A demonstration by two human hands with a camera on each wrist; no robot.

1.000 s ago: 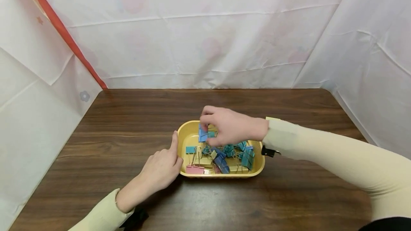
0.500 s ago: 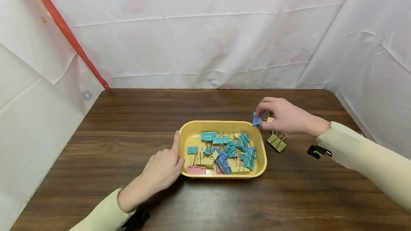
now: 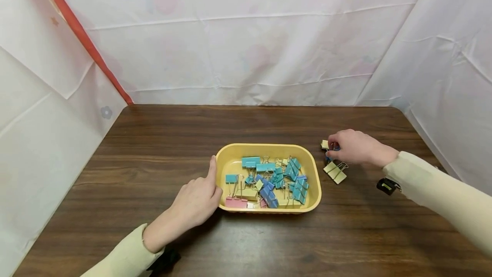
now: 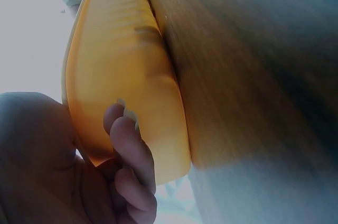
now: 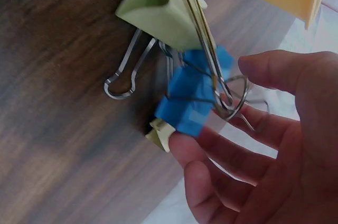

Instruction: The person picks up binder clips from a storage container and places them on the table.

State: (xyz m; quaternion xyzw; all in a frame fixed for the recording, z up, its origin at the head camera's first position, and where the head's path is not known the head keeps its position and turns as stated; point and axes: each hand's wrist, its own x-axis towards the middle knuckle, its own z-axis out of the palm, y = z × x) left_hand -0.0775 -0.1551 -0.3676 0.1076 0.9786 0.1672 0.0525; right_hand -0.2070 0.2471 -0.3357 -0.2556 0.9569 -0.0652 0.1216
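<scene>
A yellow plastic tray (image 3: pixel 315 202) on the table holds a jumble of teal, blue, yellow and pink binder clips. My left hand (image 3: pixel 194 200) rests against its left end, index finger stretched along the rim; in the left wrist view the other fingers (image 4: pixel 132 150) lie loosely bent by the outer wall. Right of the tray, my right hand (image 3: pixel 353 146) is at a blue binder clip (image 5: pixel 193 94), fingertips touching its lower edge, thumb just apart from it. Beside that clip are a larger yellow binder clip (image 3: pixel 335 172) and a small yellow binder clip (image 3: pixel 324 144).
The dark wood-grain table (image 3: pixel 184 127) runs back to a pale patterned curtain (image 3: pixel 230 46). More white sheeting (image 3: pixel 42 97) hangs along the left, edged by a red strip (image 3: pixel 84 44). Black wrist straps (image 3: pixel 387 186) show on the sleeves.
My right hand picked a blue binder clip out of the tray, carried it right, and lowered it among the yellow clips, where the thumb now stands off it. The left hand stays at the tray.
</scene>
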